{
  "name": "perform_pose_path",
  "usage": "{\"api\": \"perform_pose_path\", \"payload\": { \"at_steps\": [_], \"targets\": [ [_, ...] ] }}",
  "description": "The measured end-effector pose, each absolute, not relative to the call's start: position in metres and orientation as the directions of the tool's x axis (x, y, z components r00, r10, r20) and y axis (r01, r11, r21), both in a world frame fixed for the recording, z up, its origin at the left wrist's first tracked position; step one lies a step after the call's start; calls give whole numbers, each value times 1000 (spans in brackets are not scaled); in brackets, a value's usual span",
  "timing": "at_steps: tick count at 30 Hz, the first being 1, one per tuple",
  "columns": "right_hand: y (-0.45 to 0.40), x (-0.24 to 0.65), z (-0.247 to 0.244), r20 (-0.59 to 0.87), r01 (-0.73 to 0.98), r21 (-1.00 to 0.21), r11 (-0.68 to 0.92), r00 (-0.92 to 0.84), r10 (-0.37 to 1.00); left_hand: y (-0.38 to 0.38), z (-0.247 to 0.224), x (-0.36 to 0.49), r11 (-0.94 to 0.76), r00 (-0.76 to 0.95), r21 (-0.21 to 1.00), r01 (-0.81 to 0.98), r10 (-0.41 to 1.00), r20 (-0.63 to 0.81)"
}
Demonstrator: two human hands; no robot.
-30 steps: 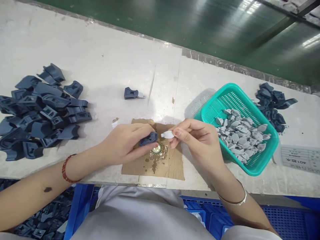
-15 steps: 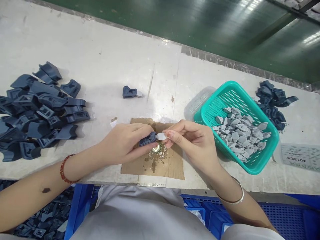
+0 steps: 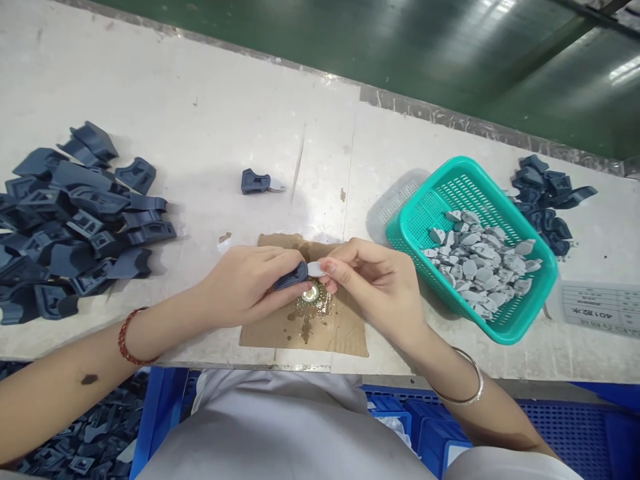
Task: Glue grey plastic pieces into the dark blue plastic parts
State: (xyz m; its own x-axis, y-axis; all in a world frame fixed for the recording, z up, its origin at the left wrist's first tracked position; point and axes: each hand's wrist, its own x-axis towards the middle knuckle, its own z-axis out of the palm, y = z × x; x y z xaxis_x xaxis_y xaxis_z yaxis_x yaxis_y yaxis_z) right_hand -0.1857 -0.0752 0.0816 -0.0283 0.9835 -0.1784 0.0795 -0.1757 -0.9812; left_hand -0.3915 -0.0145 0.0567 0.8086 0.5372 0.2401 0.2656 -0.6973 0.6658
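My left hand is closed on a dark blue plastic piece, gripped between thumb and fingers. My right hand pinches a small light grey plastic piece by its right end. The grey piece's left end meets the end of the blue piece; how deep it sits I cannot tell. Both hands are above a brown cardboard sheet with wet splashes. A small shiny round object lies on the cardboard just below the pieces, partly covered by my left fingers.
A pile of dark blue pieces lies at left, a smaller pile at far right. One blue piece with a grey end lies beyond my hands. A green basket holds grey pieces. A printed label lies beside it. Blue bins stand below the table edge.
My right hand has moved slightly left, bringing the grey piece up against the blue piece; the gap between them has closed. My left hand has hardly moved. The view has shifted slightly.
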Motion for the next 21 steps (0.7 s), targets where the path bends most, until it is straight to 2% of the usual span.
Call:
{"api": "perform_pose_path", "payload": {
  "at_steps": [5, 12, 17, 19, 21],
  "targets": [
    [-72, -188, 76, -188, 1, -982, -188, -55, 981, -13, 58, -392, -666, 809, 684, 298, 557, 190],
    [-69, -190, 77, -161, 93, -983, -155, -56, 985, -14, 58, -393, -665, 804, 687, 293, 560, 200],
    [-69, -178, 94, -8, 304, -953, 13, -68, 998, -15, 58, -396, -561, 744, 771, 302, 644, 177],
    [-68, -162, 105, 135, 453, -885, 108, 28, 990, -13, 59, -398, -509, 661, 773, 378, 734, 159],
    [-67, -140, 115, 290, 655, -748, 105, 180, 940, -8, 60, -401, -459, 549, 735, 499, 824, 142]
  ]
}}
